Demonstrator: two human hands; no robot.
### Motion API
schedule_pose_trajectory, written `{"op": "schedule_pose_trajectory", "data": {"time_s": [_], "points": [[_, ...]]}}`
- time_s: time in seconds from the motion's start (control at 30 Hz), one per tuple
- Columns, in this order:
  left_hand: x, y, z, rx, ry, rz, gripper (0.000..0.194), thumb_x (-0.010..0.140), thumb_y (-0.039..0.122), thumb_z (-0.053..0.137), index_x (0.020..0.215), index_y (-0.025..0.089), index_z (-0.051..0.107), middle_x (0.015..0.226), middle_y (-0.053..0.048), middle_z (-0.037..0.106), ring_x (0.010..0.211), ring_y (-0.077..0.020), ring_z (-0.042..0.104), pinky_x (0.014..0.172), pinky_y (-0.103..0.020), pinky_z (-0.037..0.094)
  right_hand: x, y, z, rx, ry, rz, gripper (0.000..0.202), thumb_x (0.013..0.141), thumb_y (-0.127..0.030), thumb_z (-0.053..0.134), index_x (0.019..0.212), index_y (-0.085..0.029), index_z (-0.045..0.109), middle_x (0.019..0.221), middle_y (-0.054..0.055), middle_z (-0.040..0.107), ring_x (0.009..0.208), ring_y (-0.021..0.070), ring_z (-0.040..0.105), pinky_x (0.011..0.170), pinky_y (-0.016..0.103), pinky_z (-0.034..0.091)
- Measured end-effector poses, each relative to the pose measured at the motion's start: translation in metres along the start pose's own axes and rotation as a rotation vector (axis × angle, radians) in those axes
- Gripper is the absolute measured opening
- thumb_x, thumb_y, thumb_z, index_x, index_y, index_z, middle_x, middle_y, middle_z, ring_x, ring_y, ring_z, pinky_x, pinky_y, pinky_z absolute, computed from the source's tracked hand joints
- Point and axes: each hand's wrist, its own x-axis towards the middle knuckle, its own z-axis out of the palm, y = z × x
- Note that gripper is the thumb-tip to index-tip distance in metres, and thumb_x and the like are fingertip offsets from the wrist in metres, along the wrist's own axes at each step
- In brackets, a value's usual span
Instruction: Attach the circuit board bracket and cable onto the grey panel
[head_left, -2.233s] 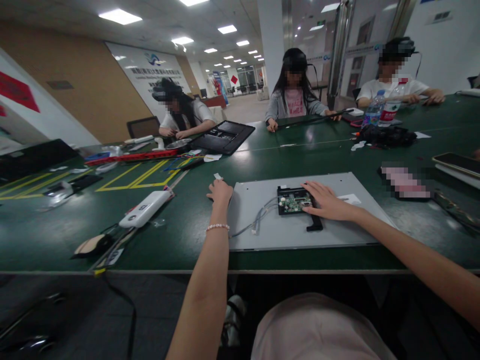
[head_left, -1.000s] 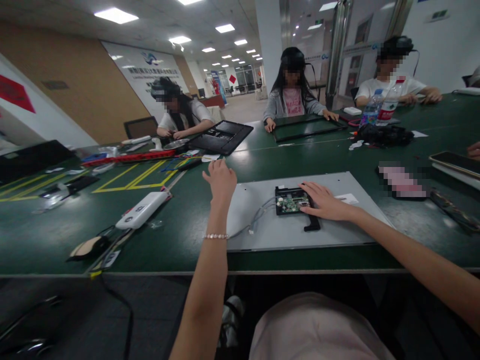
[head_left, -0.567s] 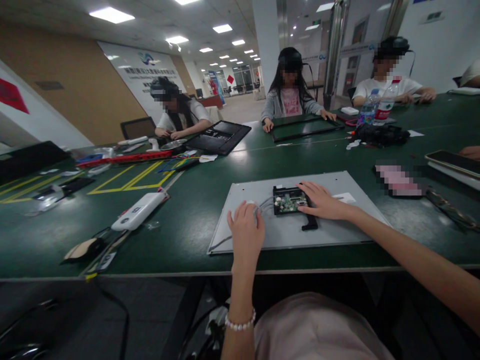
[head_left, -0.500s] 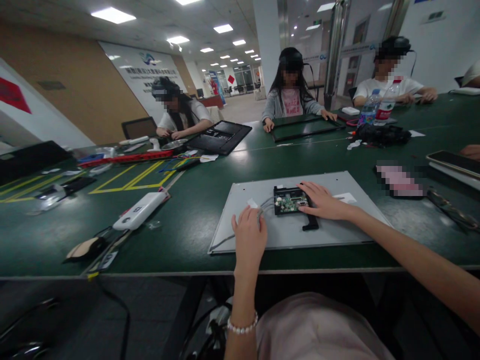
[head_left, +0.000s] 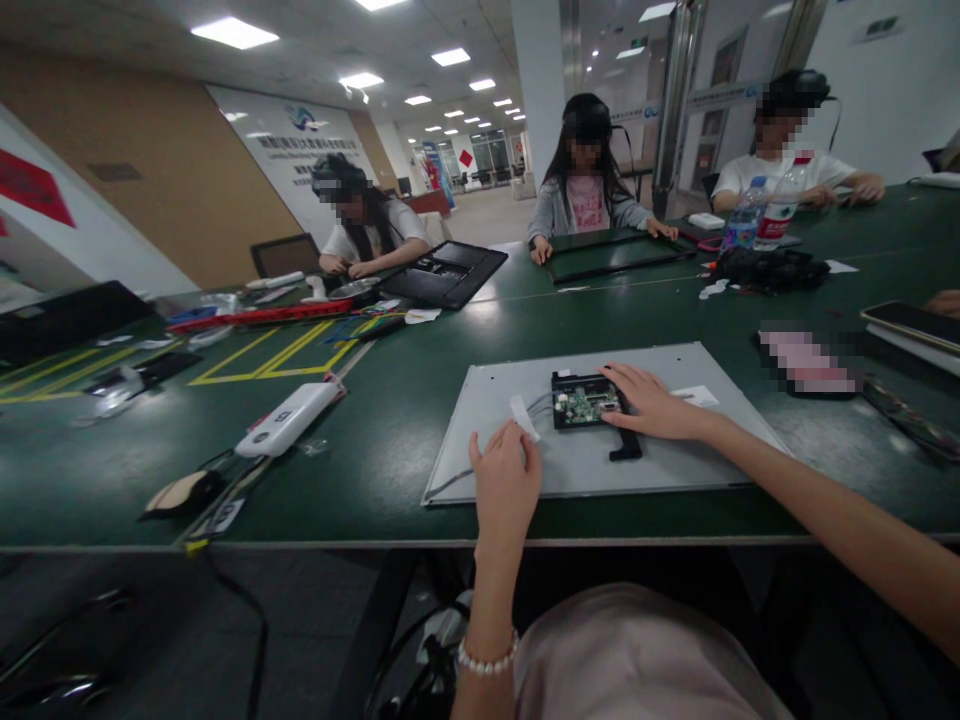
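Note:
A flat pale grey panel [head_left: 577,470] lies before me on the green table. On it sits a black plastic housing [head_left: 625,445] with a green circuit board [head_left: 583,406] inside, and a grey cable [head_left: 452,484] runs from its left side towards the panel's lower left corner. My left hand [head_left: 508,475] is left of the board, thumb and fingers pinched at a small white strip [head_left: 524,417] that stands up beside the cable. My right hand [head_left: 656,405] lies over the housing's right edge, fingers stretched out and thumb apart, pressing on it.
Left of the panel are a white power strip [head_left: 289,418] and a computer mouse [head_left: 181,494]. A phone [head_left: 810,362] and glasses [head_left: 911,415] lie to the right. Bottles [head_left: 780,205] and a black laptop part [head_left: 450,275] stand farther back. Several people sit across the table.
My left hand has shifted slightly away from the cable. The white strip, formerly lying behind its fingers, now stands up at the fingertips. My right hand stays on the housing.

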Motion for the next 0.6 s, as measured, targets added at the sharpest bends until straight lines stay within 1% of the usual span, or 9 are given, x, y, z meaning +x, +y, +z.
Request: {"op": "schedule_pose_trajectory", "data": {"time_s": [0.1,0.13,0.27,0.37,0.47,0.6], "points": [[0.002,0.0,0.0,-0.015,0.038,-0.026,0.019,0.094,0.02,0.038,0.102,0.025,0.055,0.103,-0.007,0.071,0.1,-0.0205,0.066,0.115,-0.047,0.021,0.0,0.001,0.001,0.003,-0.002,-0.002,0.08,0.09,-0.069,0.035,0.154,-0.027,0.013,0.158,0.012,0.024,0.144,0.0343,0.022,0.113,0.056,0.024],[0.003,0.0,0.0,-0.017,0.04,-0.031,0.021,0.094,0.02,0.037,0.105,0.025,0.055,0.105,-0.006,0.07,0.102,-0.0205,0.065,0.115,-0.047,0.021,0.0,0.001,0.001,0.005,-0.002,-0.003,0.08,0.09,-0.069,0.035,0.154,-0.028,0.013,0.158,0.012,0.024,0.144,0.0342,0.022,0.113,0.057,0.024],[0.013,-0.002,0.003,0.011,0.024,-0.04,0.027,0.094,0.019,0.038,0.113,0.025,0.056,0.122,-0.009,0.065,0.117,-0.0217,0.058,0.115,-0.047,0.021,0.001,0.002,0.002,0.006,-0.009,-0.004,0.081,0.089,-0.069,0.035,0.154,-0.026,0.014,0.158,0.014,0.025,0.144,0.0341,0.023,0.113,0.056,0.024],[0.019,-0.004,0.006,0.015,-0.001,-0.044,0.025,0.093,0.019,0.04,0.106,0.024,0.061,0.121,-0.009,0.066,0.122,-0.0226,0.056,0.114,-0.049,0.022,0.001,0.001,0.002,0.004,-0.003,-0.004,0.08,0.09,-0.069,0.035,0.154,-0.026,0.015,0.158,0.013,0.025,0.144,0.034,0.023,0.113,0.056,0.024],[0.02,-0.006,0.007,-0.013,-0.041,-0.051,0.025,0.093,0.02,0.04,0.1,0.024,0.064,0.116,-0.009,0.069,0.119,-0.0223,0.058,0.113,-0.049,0.025,0.0,0.001,0.002,0.0,-0.003,-0.01,0.079,0.09,-0.069,0.035,0.154,-0.027,0.014,0.158,0.012,0.025,0.144,0.0342,0.023,0.113,0.056,0.024],[0.017,-0.006,0.008,-0.028,-0.062,-0.044,0.023,0.093,0.021,0.042,0.102,0.025,0.063,0.116,-0.009,0.069,0.119,-0.0217,0.058,0.112,-0.046,0.027,0.0,0.001,0.001,-0.001,-0.017,-0.012,0.079,0.09,-0.069,0.034,0.154,-0.027,0.014,0.158,0.013,0.023,0.144,0.0341,0.022,0.114,0.056,0.023]]}}
